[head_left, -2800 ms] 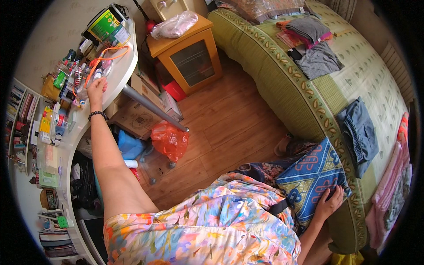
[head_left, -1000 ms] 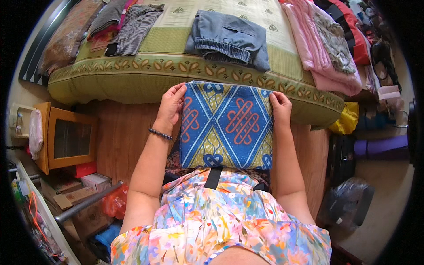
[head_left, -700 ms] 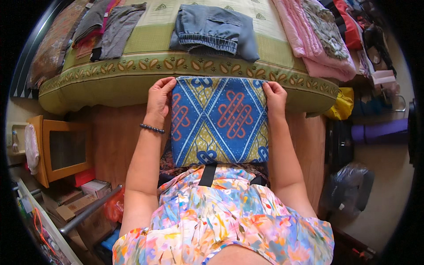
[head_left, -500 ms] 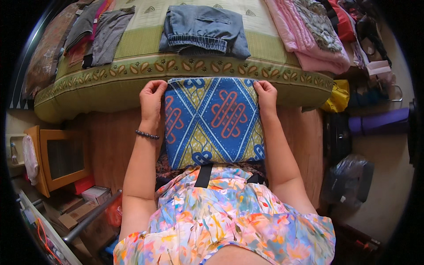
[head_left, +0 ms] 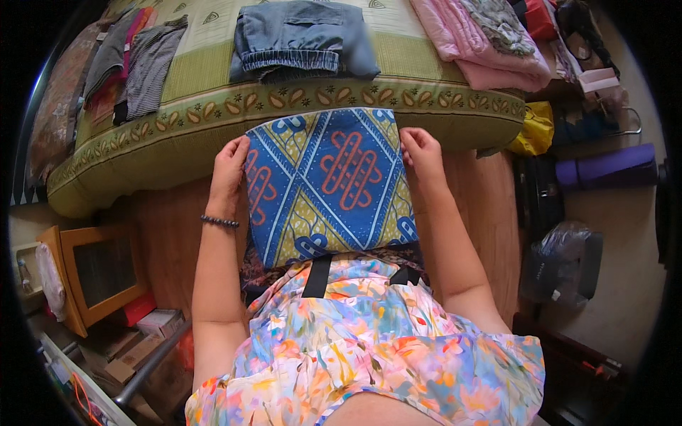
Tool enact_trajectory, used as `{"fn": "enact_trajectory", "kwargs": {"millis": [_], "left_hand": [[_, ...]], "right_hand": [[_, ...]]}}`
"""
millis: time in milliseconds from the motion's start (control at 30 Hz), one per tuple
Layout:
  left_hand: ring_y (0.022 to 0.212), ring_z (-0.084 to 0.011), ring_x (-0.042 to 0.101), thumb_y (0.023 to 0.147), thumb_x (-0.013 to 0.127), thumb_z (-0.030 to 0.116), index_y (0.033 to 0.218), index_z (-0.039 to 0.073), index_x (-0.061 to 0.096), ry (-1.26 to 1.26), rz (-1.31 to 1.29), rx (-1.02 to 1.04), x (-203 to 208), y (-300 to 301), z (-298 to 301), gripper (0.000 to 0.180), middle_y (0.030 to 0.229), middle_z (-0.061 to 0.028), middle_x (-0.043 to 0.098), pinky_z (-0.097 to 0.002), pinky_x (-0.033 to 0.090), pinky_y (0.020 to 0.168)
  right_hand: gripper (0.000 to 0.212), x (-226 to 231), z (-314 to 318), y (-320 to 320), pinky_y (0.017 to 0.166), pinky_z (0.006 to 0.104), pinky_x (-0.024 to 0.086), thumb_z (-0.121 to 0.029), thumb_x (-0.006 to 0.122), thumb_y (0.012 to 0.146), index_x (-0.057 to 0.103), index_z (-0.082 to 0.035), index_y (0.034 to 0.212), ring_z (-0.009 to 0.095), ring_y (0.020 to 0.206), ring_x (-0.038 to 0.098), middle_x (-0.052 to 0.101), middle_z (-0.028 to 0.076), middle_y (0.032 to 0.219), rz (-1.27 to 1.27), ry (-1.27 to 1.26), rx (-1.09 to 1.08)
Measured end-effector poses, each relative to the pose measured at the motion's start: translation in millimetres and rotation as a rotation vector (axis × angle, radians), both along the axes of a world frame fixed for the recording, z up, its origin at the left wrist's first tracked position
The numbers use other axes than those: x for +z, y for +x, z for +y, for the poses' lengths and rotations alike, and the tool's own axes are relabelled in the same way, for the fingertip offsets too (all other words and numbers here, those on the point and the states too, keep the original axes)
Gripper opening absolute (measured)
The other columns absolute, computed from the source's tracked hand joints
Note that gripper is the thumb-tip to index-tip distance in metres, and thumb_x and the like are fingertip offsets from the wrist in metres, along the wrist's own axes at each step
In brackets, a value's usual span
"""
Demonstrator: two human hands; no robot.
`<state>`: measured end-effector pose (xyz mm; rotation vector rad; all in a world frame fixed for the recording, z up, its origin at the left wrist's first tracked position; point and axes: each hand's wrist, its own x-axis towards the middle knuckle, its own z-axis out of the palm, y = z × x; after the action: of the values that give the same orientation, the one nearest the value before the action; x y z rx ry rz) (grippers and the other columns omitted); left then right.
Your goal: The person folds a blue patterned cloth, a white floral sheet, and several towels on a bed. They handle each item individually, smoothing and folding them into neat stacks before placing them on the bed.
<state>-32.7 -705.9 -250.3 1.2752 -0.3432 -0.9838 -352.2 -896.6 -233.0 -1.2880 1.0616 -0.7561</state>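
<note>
Showing blue, yellow and red diamond patterning, the cloth (head_left: 328, 186) is folded.

Bed (head_left: 142, 174) with a green-and-cream bedspread (head_left: 202, 74) bordered by leaf motifs. Directly on it, left to right: stacked grey and magenta garments (head_left: 106, 67), a grey striped garment (head_left: 153, 64), a folded denim garment (head_left: 295, 39) with gathered elastic waistband, and a folded pink quilt (head_left: 472, 53). The wooden floor (head_left: 174, 241) supports a glass-doored cabinet (head_left: 105, 268).
</note>
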Motion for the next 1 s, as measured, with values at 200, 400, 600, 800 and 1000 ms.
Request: {"fn": "enact_trajectory", "kwargs": {"millis": [200, 400, 600, 800, 1000], "left_hand": [[0.063, 0.0013, 0.053, 0.092, 0.058, 0.02, 0.118, -0.003, 0.052, 0.029, 0.031, -0.082, 30.7, -25.3, 47.1, 0.036, 0.088, -0.0001, 0.064, -0.0105, 0.033, 0.044], [0.091, -0.0114, 0.06, 0.091, 0.057, 0.01, 0.117, -0.006, 0.049, 0.045, 0.06, -0.079, 48.1, -61.4, 76.3, 0.032, 0.103, -0.008, 0.061, -0.0228, 0.05, 0.078], [0.078, -0.0043, 0.056, 0.09, 0.058, 0.01, 0.116, -0.002, 0.052, 0.091, 0.038, -0.069, 53.4, -68.3, 83.4, 0.029, 0.097, -0.0026, 0.063, -0.0156, 0.045, 0.066], [0.075, -0.0033, 0.054, 0.091, 0.058, 0.012, 0.104, -0.001, 0.058, 0.109, -0.019, -0.111, 42.3, -66.6, 91.1, 0.019, 0.09, 0.0004, 0.062, -0.0162, 0.042, 0.067], [0.066, 0.0008, 0.046, 0.09, 0.059, 0.015, 0.101, 0.002, 0.061, 0.126, -0.074, -0.134, 37.1, -62.4, 92.3, 0.017, 0.082, 0.0052, 0.06, -0.0141, 0.034, 0.057]], "right_hand": [[0.012, 24.5, 81.5, -75.7, 0.057, 0.0186, 0.04, -0.014, 0.062, 0.086, 0.06, -0.003, 0.088, 0.004, 0.065, 0.05, 0.058, -0.003, 0.075, 0.088, 0.2, 0.206], [0.016, 28.9, 133.9, -102.7, 0.065, 0.0191, 0.042, -0.009, 0.069, 0.08, 0.061, -0.003, 0.092, 0.006, 0.071, 0.052, 0.06, -0.003, 0.082, -0.031, 0.355, 0.082], [0.022, 36.8, 137.9, -109.6, 0.059, 0.0189, 0.041, -0.007, 0.069, 0.079, 0.062, -0.004, 0.1, 0.005, 0.069, 0.053, 0.062, -0.001, 0.082, -0.177, 0.428, 0.147], [0.017, 24.3, 143.4, -114.4, 0.055, 0.0193, 0.041, -0.004, 0.065, 0.081, 0.062, -0.004, 0.098, 0.005, 0.066, 0.053, 0.062, -0.001, 0.079, 0.03, 0.333, 0.147], [0.006, 32.8, 141.7, -109.5, 0.053, 0.0203, 0.042, -0.004, 0.061, 0.083, 0.06, -0.002, 0.089, 0.009, 0.06, 0.056, 0.064, 0.004, 0.078, -0.03, 0.448, 0.099]]}}
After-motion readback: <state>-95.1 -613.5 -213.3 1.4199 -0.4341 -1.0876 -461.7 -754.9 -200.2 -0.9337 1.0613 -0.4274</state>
